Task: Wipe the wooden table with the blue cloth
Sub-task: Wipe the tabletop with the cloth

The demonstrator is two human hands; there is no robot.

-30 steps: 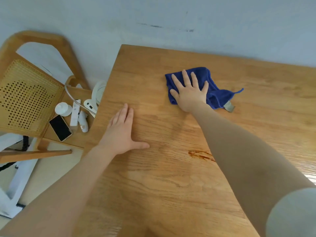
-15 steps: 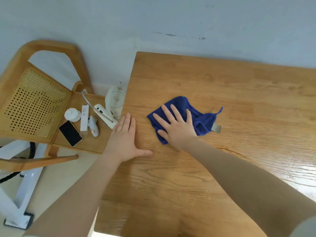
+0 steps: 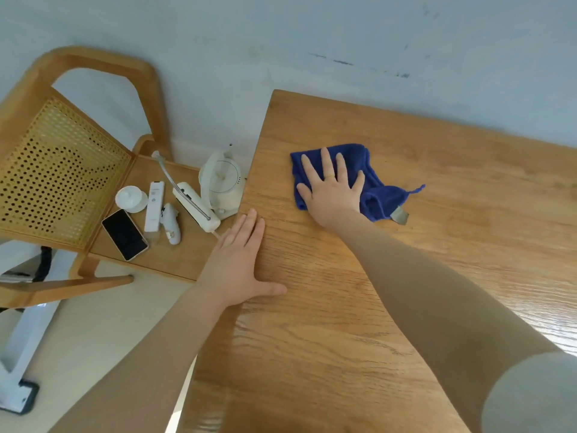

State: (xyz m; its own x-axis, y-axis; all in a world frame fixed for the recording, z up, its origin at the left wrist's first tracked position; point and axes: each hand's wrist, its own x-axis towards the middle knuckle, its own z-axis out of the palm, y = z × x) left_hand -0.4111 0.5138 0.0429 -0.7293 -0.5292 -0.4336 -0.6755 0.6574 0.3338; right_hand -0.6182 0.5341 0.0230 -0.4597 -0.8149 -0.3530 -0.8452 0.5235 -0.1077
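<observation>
Blue cloth lies upper centre on the worktop, right hand flat on it, fingers spread; left hand rests flat at the worktop's left edge.

The right hand hides the middle of the blue cloth; the desk runs off the right and near edges.

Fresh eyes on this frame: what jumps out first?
The blue cloth on the wooden table, near its far left corner, with the right hand pressed flat on it. The left hand lies flat at the table's left edge. Beside the table, a wooden chair carries a smartphone and small white gadgets.
</observation>
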